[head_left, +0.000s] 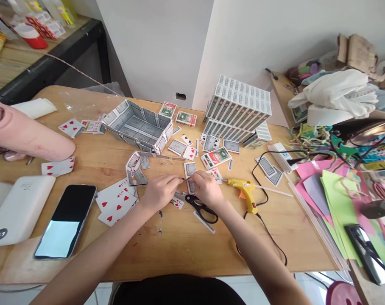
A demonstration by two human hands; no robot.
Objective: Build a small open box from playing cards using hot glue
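Observation:
My left hand (pixel 161 191) and my right hand (pixel 206 189) are close together above the table, each with its fingers pinched. Between them they hold a thin dark strip (pixel 184 178); its exact kind is too small to make out. A thin dark end (pixel 135 184) juts out left of my left hand. Black-handled scissors (pixel 201 208) lie just under my right hand, with cut card pieces around them. Behind the hands stands an open box made of playing cards (pixel 138 123). A yellow glue gun (pixel 244 190) lies to the right of my right hand.
A stack of card boxes (pixel 238 110) stands at the back right. Loose playing cards (pixel 118 201), a phone (pixel 67 220) and a power bank (pixel 20 209) lie on the left. The glue gun's cord (pixel 272 237) loops towards the front edge. Coloured paper (pixel 338 207) covers the right side.

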